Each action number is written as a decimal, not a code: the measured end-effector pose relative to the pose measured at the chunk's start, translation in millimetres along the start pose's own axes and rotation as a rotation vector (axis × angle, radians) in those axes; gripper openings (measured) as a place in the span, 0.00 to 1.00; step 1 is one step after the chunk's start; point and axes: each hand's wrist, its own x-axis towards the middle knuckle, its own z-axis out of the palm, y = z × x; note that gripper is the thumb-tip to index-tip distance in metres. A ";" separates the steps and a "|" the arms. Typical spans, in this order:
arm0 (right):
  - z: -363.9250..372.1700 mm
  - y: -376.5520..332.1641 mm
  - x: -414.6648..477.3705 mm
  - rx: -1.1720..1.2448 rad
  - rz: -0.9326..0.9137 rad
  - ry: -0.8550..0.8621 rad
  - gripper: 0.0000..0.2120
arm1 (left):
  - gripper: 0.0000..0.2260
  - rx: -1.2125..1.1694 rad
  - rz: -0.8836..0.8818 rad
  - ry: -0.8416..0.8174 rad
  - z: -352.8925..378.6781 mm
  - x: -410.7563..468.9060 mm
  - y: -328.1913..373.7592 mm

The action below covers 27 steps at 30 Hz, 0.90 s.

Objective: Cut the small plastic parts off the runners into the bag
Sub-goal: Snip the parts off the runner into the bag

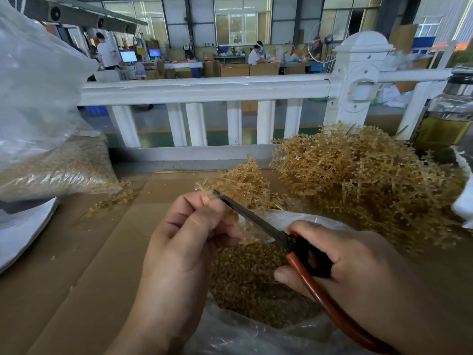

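No text, label, brand, number or sign is legible. The lit blue-and-white computer screens (128,56) at 11 o'clock, far back in the hall, show content too small to read. The small yellow-and-red placard (140,50) just beside them is too blurred to read.

A long white plastic railing with short round balusters (204,89) crosses the middle distance, joined at the right to a white square post with a domed cap (363,73). Beyond lies a grey workshop floor (153,119) with a green strip. Tall metal-framed windows (243,19) in the far wall admit daylight. Brown cardboard boxes (235,69) stand far off, with a lit computer screen (128,56) at far left.
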 end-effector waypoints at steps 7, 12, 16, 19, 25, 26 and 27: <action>2.0 1.5 1.3 -0.018 -0.007 0.003 0.24 | 0.15 0.155 0.046 0.088 -4.0 -0.5 -3.2; 1.3 -0.7 -0.2 0.016 -0.022 0.011 0.24 | 0.13 0.164 0.079 0.072 -2.9 -1.6 -3.5; 1.2 -2.0 -1.8 0.029 -0.019 0.013 0.22 | 0.14 0.129 0.075 0.069 -2.4 -2.6 -4.0; 1.7 -2.1 -2.6 0.020 -0.024 0.027 0.25 | 0.14 0.093 0.070 0.069 -2.2 -2.7 -4.6; 1.0 -2.7 -3.2 0.013 -0.017 0.012 0.22 | 0.11 0.097 0.083 0.074 -1.8 -3.3 -6.1; 0.8 -3.3 -3.5 0.015 -0.014 0.006 0.22 | 0.11 0.094 0.084 0.073 -1.5 -3.5 -6.1; 0.3 -3.7 -3.8 0.016 -0.009 0.000 0.22 | 0.11 0.087 0.085 0.070 -1.1 -3.5 -5.8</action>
